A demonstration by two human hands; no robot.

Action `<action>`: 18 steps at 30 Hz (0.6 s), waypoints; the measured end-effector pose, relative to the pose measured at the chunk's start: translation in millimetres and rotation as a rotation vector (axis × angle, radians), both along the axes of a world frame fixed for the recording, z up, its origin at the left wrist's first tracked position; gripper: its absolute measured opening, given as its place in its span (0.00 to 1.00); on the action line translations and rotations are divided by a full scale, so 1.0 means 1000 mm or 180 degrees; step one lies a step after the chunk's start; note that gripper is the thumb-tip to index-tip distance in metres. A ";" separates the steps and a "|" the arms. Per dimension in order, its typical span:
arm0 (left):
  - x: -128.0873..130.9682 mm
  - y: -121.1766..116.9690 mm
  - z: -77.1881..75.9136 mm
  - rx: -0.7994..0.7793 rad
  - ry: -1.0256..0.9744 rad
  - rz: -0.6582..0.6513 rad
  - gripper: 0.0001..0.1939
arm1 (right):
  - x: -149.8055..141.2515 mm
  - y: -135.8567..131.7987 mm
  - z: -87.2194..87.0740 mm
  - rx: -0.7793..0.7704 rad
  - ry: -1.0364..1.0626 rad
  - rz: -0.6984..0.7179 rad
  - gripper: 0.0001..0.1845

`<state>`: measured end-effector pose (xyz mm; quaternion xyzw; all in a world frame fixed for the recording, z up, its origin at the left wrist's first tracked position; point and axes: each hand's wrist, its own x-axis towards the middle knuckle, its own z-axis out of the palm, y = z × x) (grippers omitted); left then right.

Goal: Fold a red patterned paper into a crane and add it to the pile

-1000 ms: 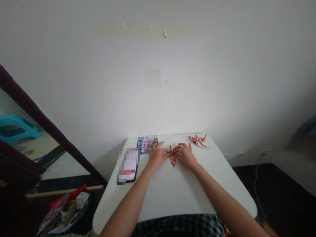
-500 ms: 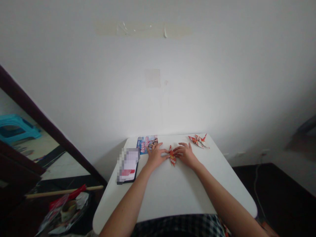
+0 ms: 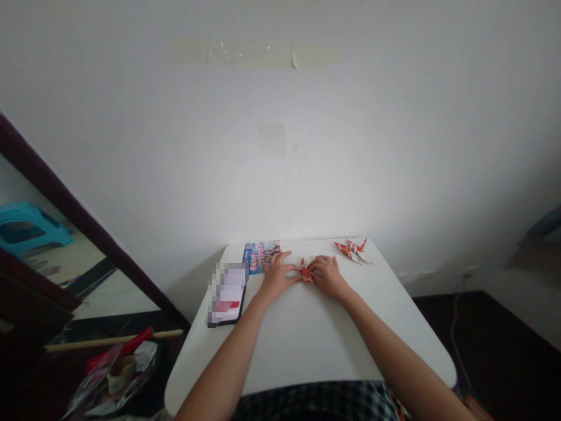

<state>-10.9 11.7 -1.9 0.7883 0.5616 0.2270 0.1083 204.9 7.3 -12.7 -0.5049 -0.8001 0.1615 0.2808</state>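
Observation:
A small folded piece of red printed paper [image 3: 305,275] lies on the white table [image 3: 307,333] between my two hands. My left hand [image 3: 278,275] grips its left side with thumb and index finger, the other fingers spread over the table. Against its right side, my right hand [image 3: 328,276] has its fingers closed on the paper, which they partly hide. At the far right of the table are red and white folded paper pieces [image 3: 353,251], touching one another, with pointed ends.
On the left of the table lie a phone [image 3: 230,292], its screen partly pixelated, and a blue printed leaflet [image 3: 254,257]. The wall [image 3: 350,146] rises behind the table. On the floor to the left is a plastic bag [image 3: 144,356] of rubbish beside a wooden stick [image 3: 169,334].
The near point of the red paper has been folded up, so the piece is shorter now. My right fingers have drawn closer together; my left hand has barely moved.

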 end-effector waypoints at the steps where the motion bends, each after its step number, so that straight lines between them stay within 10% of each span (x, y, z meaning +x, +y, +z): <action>1: 0.000 0.001 0.000 0.0040 -0.0011 -0.0040 0.12 | 0.000 -0.001 0.001 -0.0004 -0.0010 -0.0005 0.08; 18: 0.008 -0.001 -0.004 0.0245 -0.0088 -0.0015 0.04 | 0.008 0.004 -0.002 0.0096 0.0041 0.0004 0.08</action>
